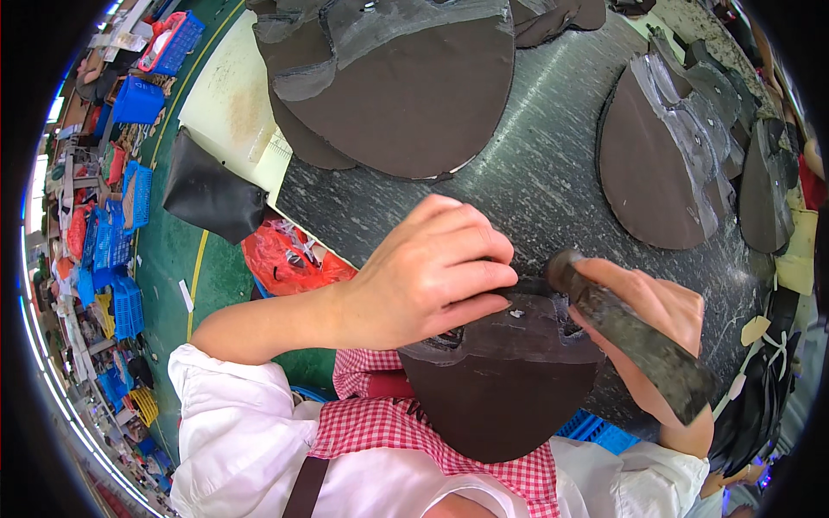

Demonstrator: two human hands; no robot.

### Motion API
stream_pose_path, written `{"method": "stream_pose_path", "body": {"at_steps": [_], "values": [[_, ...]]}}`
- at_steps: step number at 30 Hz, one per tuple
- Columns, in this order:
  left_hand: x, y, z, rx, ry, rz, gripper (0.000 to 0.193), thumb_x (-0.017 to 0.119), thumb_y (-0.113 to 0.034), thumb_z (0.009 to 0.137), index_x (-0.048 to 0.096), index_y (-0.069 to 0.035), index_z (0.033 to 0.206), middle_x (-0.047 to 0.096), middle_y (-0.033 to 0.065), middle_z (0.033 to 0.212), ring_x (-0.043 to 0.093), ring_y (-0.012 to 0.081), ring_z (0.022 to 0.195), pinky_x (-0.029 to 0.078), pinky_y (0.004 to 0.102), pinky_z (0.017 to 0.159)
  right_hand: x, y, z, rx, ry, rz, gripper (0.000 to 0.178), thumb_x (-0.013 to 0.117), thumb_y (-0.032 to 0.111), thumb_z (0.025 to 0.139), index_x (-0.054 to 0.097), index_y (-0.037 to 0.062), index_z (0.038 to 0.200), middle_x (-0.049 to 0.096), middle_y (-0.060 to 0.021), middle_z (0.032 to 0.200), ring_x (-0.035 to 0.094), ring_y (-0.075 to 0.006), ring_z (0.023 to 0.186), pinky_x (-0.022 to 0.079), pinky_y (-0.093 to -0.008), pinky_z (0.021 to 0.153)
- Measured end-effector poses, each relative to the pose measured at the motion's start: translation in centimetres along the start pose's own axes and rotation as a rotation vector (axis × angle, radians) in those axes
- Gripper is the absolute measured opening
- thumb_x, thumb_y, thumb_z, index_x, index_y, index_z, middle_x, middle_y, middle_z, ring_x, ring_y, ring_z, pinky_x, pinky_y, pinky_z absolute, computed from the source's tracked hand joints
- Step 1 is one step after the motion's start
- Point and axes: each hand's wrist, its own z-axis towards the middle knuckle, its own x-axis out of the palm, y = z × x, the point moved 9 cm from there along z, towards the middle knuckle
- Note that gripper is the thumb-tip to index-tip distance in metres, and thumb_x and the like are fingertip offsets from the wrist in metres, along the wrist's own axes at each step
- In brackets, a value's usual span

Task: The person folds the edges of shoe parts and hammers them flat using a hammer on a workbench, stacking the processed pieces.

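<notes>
A dark brown, rounded leather-like piece hangs over the table's near edge toward my apron. Its greyish top band lies on the table. My left hand is closed at the upper edge of this piece, its fingers curled and the thumb mostly hidden. To the right, my right hand grips a worn, dark metal hammer. The hammer's round end is close to the piece's top right edge and the left fingertips. Whether it touches the piece I cannot tell. The hammer's handle is hidden by the hand.
Stacked brown pieces lie at the far left of the speckled dark table; more brown pieces lie at the right. A black pouch-like thing and a red plastic bag are at the left edge. Blue crates stand across the green floor.
</notes>
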Motion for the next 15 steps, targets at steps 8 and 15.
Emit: {"method": "stream_pose_path", "body": {"at_steps": [8,15], "values": [[2.7,-4.8,-1.4,0.213,0.152,0.565,0.033,0.07,-0.005,0.071,0.07,0.006,0.102,0.062,0.0131,0.1,0.061,0.0268,0.089,0.051,0.0381,0.076,0.4,1.1,1.2,-0.084,0.022,0.006,0.04,0.069,0.016,0.076,0.065,0.0041,0.114,0.057,-0.0026,0.066,0.059,-0.0188,0.05,0.045,-0.0317,0.048],[-1.0,-1.1,-1.7,-0.06,-0.13,0.163,0.038,0.084,-0.011,0.065,0.071,-0.006,0.101,0.064,0.0036,0.096,0.059,0.0216,0.082,0.043,0.0387,0.078,0.6,0.7,0.8,-0.058,0.022,-0.01,0.043,0.069,0.021,0.072,0.067,0.0038,0.112,0.06,-0.0051,0.067,0.055,-0.0197,0.048,0.042,-0.0307,0.046]]}}
